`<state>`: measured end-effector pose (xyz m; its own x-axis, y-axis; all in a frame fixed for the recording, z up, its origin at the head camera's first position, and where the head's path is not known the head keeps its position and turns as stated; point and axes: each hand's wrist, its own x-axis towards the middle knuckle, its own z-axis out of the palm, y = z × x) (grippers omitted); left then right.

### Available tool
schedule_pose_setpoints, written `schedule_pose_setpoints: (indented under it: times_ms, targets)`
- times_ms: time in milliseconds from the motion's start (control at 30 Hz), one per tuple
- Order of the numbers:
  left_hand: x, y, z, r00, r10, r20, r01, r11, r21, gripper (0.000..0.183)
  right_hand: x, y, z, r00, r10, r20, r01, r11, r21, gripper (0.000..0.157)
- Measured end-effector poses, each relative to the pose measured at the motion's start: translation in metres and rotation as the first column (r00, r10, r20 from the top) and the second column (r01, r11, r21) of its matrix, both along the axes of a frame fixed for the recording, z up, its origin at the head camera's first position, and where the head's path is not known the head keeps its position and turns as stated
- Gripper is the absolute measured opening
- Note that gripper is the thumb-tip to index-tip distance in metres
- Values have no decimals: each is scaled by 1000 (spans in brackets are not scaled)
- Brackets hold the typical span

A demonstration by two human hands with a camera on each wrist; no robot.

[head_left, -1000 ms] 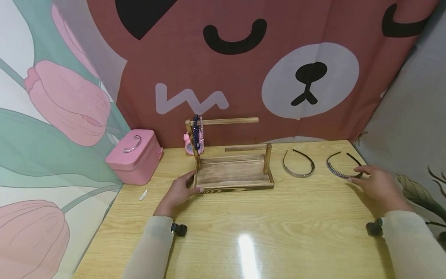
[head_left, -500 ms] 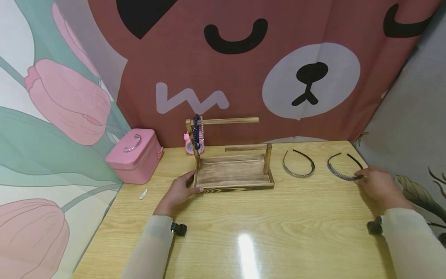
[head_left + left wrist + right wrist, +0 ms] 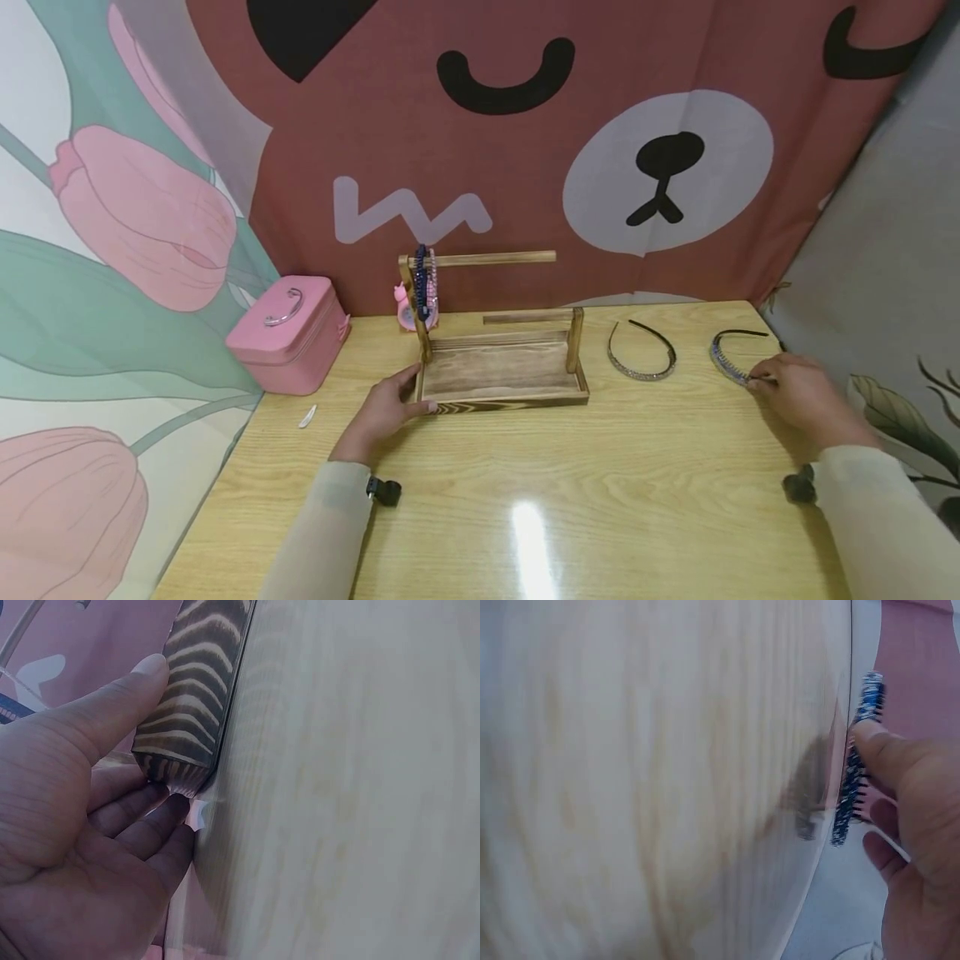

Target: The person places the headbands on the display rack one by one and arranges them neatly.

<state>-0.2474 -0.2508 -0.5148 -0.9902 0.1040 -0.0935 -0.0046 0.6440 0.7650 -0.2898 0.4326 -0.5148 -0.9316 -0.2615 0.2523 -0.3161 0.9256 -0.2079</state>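
My left hand point(image 3: 382, 414) grips the front left corner of a wooden headband stand point(image 3: 510, 407); its thumb lies along the dark-striped front board point(image 3: 199, 690) in the left wrist view, the fingers at the end. My right hand point(image 3: 799, 392) pinches a blue jewelled headband point(image 3: 724, 363) at the table's right side. In the right wrist view the thumb presses on the headband's toothed, beaded band point(image 3: 847, 799). A dark blue headband point(image 3: 422, 287) and a pink one point(image 3: 432, 283) hang at the left end of the stand's upper bar point(image 3: 498, 259).
A silver-beaded headband point(image 3: 642, 374) lies on the table point(image 3: 615, 492) between stand and right hand. A pink case point(image 3: 288, 350) stands at the back left, with a small white hair clip point(image 3: 308, 416) before it. Behind the stand's left post is a pink clock point(image 3: 406, 317).
My right hand has taken hold of the blue headband and turned it, so its open ends now point right. My left hand stays on the stand.
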Motion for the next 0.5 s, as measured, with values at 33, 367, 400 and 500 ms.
schedule_pose_setpoints:
  times_ms: [33,367,400,500]
  targets:
    - [0,0,0,1000,-4,-4,4,1000,-3,89,0,-2,0,1000,-9,8,9,1000,-18,12]
    - [-1,-1,-2,1000,-4,-6,4,1000,20,90,-2,-24,11,995,-77,65,88,979,-186,21]
    - [-1,-1,-2,1000,-4,-4,4,1000,21,90,-2,-26,12,994,-84,71,97,973,-209,22]
    - [0,-2,-2,1000,1,1,-1,1000,22,90,-2,-33,20,991,-107,84,127,950,-285,29]
